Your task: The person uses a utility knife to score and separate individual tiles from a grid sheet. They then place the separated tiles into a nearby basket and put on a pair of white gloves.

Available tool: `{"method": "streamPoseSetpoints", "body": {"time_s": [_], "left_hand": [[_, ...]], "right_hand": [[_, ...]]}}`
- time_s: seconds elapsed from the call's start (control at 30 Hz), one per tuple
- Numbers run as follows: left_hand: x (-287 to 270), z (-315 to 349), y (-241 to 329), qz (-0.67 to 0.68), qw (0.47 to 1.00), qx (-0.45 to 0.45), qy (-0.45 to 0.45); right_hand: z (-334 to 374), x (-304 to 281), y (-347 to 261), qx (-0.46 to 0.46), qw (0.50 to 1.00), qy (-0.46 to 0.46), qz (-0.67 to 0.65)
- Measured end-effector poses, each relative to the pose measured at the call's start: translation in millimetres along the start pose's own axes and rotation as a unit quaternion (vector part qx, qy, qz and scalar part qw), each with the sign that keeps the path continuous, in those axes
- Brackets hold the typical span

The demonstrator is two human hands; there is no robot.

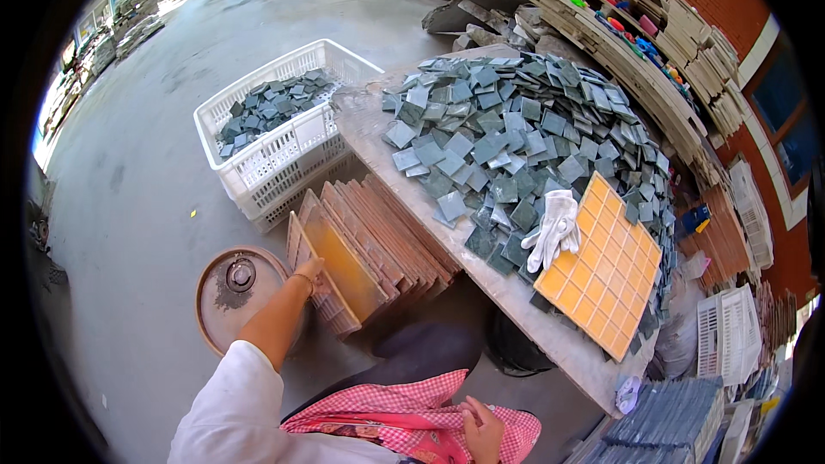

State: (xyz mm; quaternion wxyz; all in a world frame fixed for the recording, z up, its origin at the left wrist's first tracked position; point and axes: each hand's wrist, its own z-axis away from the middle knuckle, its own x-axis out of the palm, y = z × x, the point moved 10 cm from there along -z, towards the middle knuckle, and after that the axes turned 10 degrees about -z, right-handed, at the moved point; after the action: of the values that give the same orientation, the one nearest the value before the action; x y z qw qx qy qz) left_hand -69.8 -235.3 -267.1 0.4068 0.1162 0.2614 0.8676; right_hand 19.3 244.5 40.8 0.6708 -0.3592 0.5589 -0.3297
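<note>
My left hand [310, 272] reaches down beside the table, its fingers closed round the edge of the nearest grid tray [342, 314]. That tray leads a leaning row of brown plastic trays [391, 228], and a yellow face shows just behind it. Close to my body, my right hand [484, 434] has its fingers curled in front of a red-and-white checked apron [412, 397]; what they hold, if anything, is hidden. An orange-yellow grid tray [601, 266] lies tilted on the heap of grey-green stone tiles [507, 133]. White gloves [556, 228] rest at its left edge.
Left of the table [365, 116], a white crate [284, 133] with loose tiles sits on another. A round lidded drum [225, 301] stands by my left forearm. Under the table is a black bucket [516, 348]. Blue-grey stacked sheets [666, 421] stand at lower right.
</note>
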Motion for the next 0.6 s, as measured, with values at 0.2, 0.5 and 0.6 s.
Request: {"method": "streamPoseSetpoints", "body": {"time_s": [0.2, 0.5, 0.6], "left_hand": [[18, 40, 2, -0.125, 0.982, 0.088, -0.113], [30, 178, -117, -0.295, 0.923, 0.120, -0.215], [50, 214, -110, -0.273, 0.920, 0.145, -0.241]], "right_hand": [[4, 6, 14, 0.020, 1.000, -0.015, 0.007], [-8, 21, 25, 0.031, 0.996, -0.046, -0.072], [-20, 9, 37, 0.069, 0.983, -0.030, -0.169]]}}
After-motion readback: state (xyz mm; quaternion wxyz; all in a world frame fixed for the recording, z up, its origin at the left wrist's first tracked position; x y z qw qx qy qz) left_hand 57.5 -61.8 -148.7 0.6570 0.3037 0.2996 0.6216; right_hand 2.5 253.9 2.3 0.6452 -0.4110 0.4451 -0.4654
